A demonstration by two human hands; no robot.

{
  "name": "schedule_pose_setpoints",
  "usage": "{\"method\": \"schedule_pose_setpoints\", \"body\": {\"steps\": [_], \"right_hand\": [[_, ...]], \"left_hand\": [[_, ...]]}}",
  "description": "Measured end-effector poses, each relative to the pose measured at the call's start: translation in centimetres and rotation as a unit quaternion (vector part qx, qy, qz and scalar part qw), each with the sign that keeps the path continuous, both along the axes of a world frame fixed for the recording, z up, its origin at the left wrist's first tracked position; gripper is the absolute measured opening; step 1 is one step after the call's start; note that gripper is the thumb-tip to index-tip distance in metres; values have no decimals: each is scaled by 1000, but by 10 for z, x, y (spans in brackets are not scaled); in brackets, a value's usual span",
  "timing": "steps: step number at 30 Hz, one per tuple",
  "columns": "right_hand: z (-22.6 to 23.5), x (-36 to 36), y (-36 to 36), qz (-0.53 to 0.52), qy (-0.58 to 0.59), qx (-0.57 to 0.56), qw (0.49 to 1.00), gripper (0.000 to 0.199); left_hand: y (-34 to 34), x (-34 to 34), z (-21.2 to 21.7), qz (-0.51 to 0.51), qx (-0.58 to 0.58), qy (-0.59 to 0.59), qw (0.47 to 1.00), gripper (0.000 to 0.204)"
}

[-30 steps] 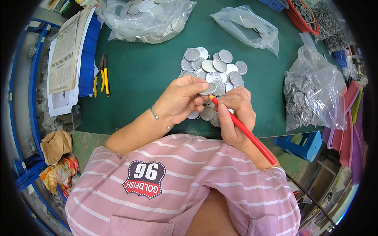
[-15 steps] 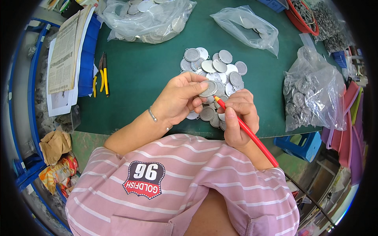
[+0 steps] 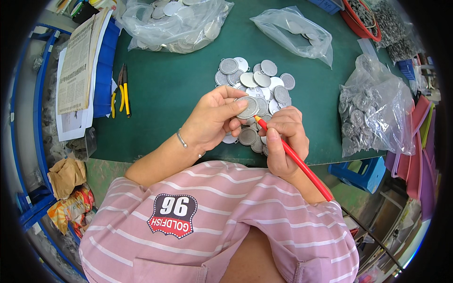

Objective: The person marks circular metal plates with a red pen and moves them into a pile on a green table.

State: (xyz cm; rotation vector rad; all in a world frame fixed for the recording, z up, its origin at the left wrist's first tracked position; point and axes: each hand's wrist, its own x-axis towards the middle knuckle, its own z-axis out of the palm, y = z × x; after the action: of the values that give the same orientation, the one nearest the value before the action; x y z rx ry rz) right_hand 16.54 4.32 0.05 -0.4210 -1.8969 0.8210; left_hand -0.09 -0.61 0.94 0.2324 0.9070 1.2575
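Since 1 second ago the right hand (image 3: 283, 139) has slid slightly rightward with its red pen-like tool (image 3: 295, 158), and the tool's tip now sits at the lower right edge of the round metal disc (image 3: 247, 107) instead of across its middle; the disc and the hand holding it have barely shifted. Left hand (image 3: 212, 120) has its fingers closed on that disc, thumb below and fingertips along the upper rim, holding it face up just above the pile of discs (image 3: 257, 82) on the green bench (image 3: 165, 89). Right-hand fingers are wrapped tight around the red tool, gripping it like a pencil, with its shaft running down and to the right past the wrist. A thin bracelet (image 3: 181, 139) circles the left wrist.

Farther back on the bench lie 2 clear plastic bags of metal parts: a large bag (image 3: 174, 23) at upper left and a smaller bag (image 3: 295, 33) at upper right. A bulkier third bag (image 3: 377, 111) sits at the right edge. Yellow-handled pliers (image 3: 120, 92) lie to the left, beside a blue bin (image 3: 104, 70) topped with papers (image 3: 78, 61).
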Motion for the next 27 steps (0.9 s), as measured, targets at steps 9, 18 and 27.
{"method": "schedule_pose_setpoints", "body": {"steps": [9, 18, 27], "right_hand": [[3, -2, -2, -7, -5, -19, 1000, 9], [-4, 2, -1, 2, -5, -50, 999, 6], [-6, -5, -6, -26, 73, -147, 986, 28]], "left_hand": [[-2, 0, -4, 6, 12, 6, 1000, 20], [1, -1, 7, 25, 55, 32, 998, 20], [0, 1, 5, 39, 95, 103, 989, 22]]}}
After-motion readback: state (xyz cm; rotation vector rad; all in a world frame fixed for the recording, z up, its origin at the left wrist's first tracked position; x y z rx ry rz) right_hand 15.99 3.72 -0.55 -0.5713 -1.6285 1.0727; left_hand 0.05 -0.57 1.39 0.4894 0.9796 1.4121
